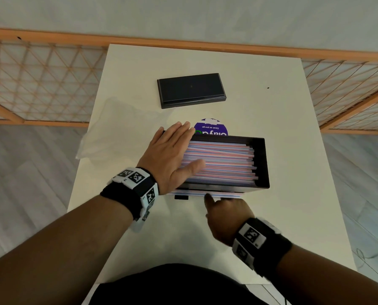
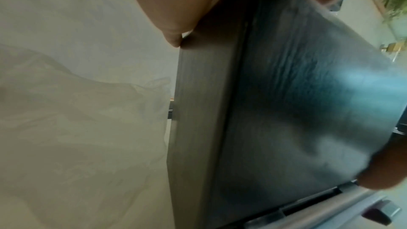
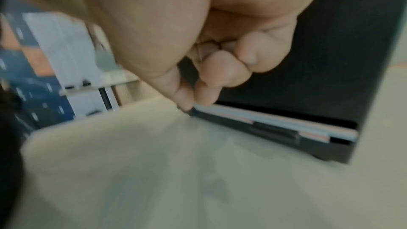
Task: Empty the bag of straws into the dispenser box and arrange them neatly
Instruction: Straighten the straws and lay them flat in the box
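The black dispenser box (image 1: 261, 164) stands open-topped mid-table, filled with striped straws (image 1: 223, 159) lying lengthwise. My left hand (image 1: 172, 150) lies flat over the box's left end, fingers straight and thumb resting on the straws. In the left wrist view the box wall (image 2: 286, 111) fills the frame. My right hand (image 1: 224, 213) is at the box's front foot, fingers curled. Its thumb and forefinger tips (image 3: 186, 102) meet at the left end of the straws (image 3: 275, 122) showing in the bottom slot. I cannot tell whether they pinch one. The empty clear bag (image 1: 115, 128) lies left of the box.
A flat black lid (image 1: 191, 90) lies on the white table (image 1: 282, 106) behind the box. A round purple sticker (image 1: 212, 127) shows just past the box's far wall. A wooden lattice rail (image 1: 40, 73) runs beyond the table's far and side edges.
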Tool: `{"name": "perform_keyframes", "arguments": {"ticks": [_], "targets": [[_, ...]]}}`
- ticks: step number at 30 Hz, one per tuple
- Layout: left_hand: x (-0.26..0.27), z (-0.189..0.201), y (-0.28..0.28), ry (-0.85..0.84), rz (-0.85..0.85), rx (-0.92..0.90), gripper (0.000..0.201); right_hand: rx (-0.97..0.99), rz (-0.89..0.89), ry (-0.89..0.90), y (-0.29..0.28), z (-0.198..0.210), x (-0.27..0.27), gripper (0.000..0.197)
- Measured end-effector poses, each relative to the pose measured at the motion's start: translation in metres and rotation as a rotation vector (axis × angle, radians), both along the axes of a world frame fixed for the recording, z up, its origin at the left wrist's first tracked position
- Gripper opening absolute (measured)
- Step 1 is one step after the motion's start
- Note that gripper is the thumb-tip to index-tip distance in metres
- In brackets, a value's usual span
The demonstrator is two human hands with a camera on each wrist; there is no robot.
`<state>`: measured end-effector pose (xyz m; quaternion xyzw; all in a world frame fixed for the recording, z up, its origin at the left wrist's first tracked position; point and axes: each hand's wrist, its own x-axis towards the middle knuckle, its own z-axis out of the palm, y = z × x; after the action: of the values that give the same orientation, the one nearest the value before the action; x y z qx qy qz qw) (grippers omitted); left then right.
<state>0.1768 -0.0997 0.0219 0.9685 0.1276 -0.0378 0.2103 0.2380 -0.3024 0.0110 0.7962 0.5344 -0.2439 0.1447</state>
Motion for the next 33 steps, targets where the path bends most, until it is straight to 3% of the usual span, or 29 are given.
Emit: {"name": "perform_keyframes", "arguments": {"ticks": [7, 10, 12, 15, 16, 17, 20, 24, 28, 30, 33], "targets": [[0.0, -0.003, -0.001, -0.063, 0.047, -0.046, 0.084, 0.023, -0.03, -0.066, 0.02, -0.037, 0.003, 0.065], [0.0, -0.005, -0.001, -0.066, 0.056, -0.043, 0.08, 0.081, -0.111, -0.112, 0.027, -0.046, 0.0, 0.02], [0.0, -0.007, -0.001, -0.072, 0.055, -0.04, 0.082, 0.062, -0.108, -0.041, 0.028, -0.052, 0.004, 0.018], [0.0, -0.007, -0.001, -0.077, 0.042, -0.046, 0.092, -0.075, 0.001, -0.073, 0.032, -0.011, -0.002, 0.009], [0.0, -0.007, 0.0, -0.079, 0.044, -0.074, 0.094, -0.086, 0.005, -0.037, 0.03, -0.003, -0.002, 0.015], [-0.001, -0.006, 0.001, -0.085, 0.057, -0.13, 0.094, -0.054, 0.0, -0.024, 0.024, 0.006, -0.001, 0.02], [-0.004, 0.003, 0.006, -0.172, 0.19, -0.432, 0.096, 0.12, -0.055, -0.138, 0.006, 0.054, 0.0, 0.008], [-0.008, 0.017, 0.018, -0.419, 0.388, -0.751, 0.1, 0.35, -0.174, -0.287, -0.001, 0.079, 0.023, 0.02], [-0.004, 0.024, 0.022, -0.468, 0.421, -0.751, 0.104, 0.284, -0.149, -0.267, 0.027, 0.072, 0.035, 0.022], [-0.004, 0.024, 0.019, -0.459, 0.41, -0.719, 0.102, 0.363, -0.142, -0.224, 0.034, 0.064, 0.036, 0.021], [-0.006, 0.019, 0.013, -0.404, 0.398, -0.705, 0.099, 0.397, -0.117, -0.134, 0.038, 0.056, 0.037, 0.062]]}}
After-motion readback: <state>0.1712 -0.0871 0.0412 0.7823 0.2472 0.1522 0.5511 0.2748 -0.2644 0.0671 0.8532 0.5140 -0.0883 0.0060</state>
